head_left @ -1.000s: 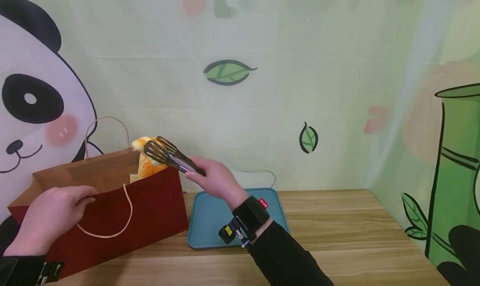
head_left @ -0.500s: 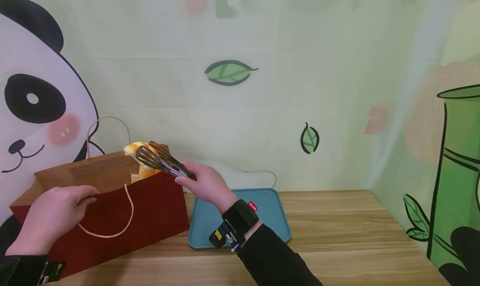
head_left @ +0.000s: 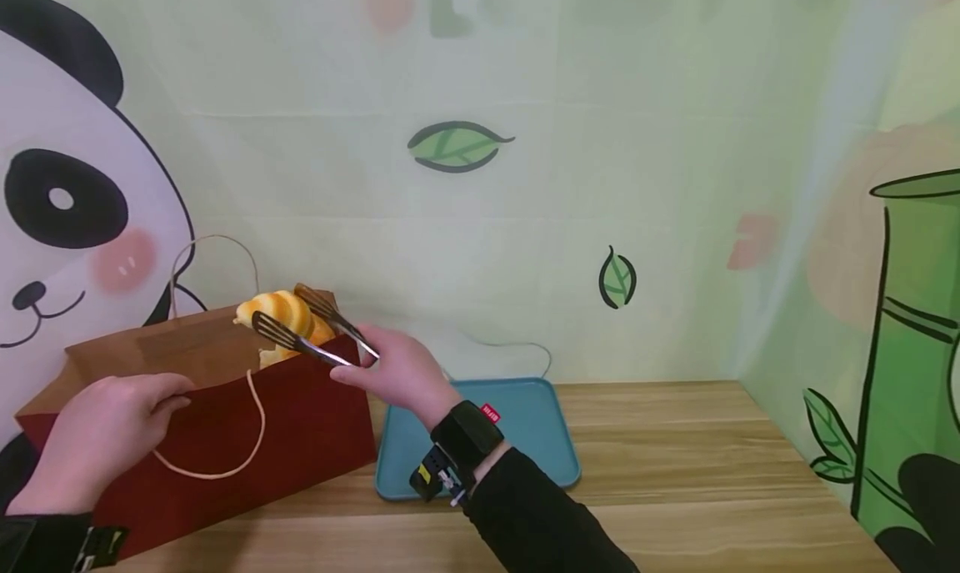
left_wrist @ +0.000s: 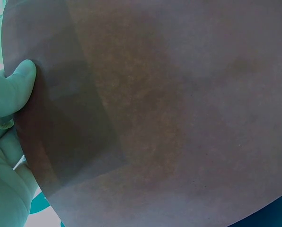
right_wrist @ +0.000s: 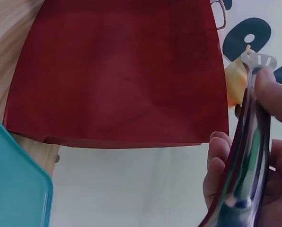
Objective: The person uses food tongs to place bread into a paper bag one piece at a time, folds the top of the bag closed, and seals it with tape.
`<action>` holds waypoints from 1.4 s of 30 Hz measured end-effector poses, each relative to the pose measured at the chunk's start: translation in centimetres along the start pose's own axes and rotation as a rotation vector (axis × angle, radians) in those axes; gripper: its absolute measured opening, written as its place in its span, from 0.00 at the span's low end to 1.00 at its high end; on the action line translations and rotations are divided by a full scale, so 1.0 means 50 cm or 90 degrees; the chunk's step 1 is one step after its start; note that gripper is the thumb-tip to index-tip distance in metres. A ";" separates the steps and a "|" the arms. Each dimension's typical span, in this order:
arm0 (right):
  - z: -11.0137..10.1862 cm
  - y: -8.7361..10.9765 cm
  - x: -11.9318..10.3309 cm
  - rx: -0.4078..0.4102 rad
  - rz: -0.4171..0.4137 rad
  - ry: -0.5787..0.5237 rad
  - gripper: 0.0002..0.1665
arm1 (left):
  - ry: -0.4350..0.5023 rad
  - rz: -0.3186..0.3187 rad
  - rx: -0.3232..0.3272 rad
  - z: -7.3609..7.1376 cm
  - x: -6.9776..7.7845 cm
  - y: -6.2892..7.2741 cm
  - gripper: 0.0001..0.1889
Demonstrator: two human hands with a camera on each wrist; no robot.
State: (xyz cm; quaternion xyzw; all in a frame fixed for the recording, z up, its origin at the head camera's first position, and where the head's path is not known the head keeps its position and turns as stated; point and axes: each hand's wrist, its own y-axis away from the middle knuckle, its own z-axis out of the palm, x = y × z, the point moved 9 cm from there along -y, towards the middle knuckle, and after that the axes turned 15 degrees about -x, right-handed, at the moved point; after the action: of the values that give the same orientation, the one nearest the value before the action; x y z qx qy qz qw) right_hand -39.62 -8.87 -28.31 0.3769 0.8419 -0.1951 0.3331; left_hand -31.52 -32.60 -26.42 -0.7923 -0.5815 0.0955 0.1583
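My left hand (head_left: 112,431) pinches the near rim of a dark red paper bag (head_left: 300,423) between thumb and fingers. In the left wrist view, the thumb lies against the bag's brown inner side (left_wrist: 141,94). Metal serving tongs (head_left: 330,352) are in my right hand (head_left: 401,369), their slotted heads spread apart. A golden, ridged croissant (head_left: 273,309) lies at the right end of the bag's mouth, beside and between those heads. Below it, more bread (head_left: 276,357) pokes above the rim. The right wrist view shows the tongs' handle (right_wrist: 247,161) in the grip.
A blue tray (head_left: 525,448) lies on the wooden table (head_left: 675,448) right of the bag, under my right forearm. The bag's far rope handle (head_left: 217,238) stands up and the near one (head_left: 258,423) hangs down. A printed cloth backdrop (head_left: 525,223) rises behind.
My right hand has moved left and slightly down with the tongs. The tong heads have spread apart, and the croissant has shifted left and lower over the bag. My left hand stays on the rim.
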 end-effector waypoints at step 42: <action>-0.054 0.088 0.088 0.070 -0.050 -0.036 0.33 | -0.003 -0.013 -0.009 0.007 -0.006 0.000 0.10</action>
State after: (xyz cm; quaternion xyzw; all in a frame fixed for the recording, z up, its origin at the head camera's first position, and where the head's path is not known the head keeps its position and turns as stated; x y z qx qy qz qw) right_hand -39.55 -2.24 -29.88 0.3557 0.8344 -0.2645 0.3275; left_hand -31.73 -32.82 -26.76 -0.7872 -0.5905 0.0914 0.1523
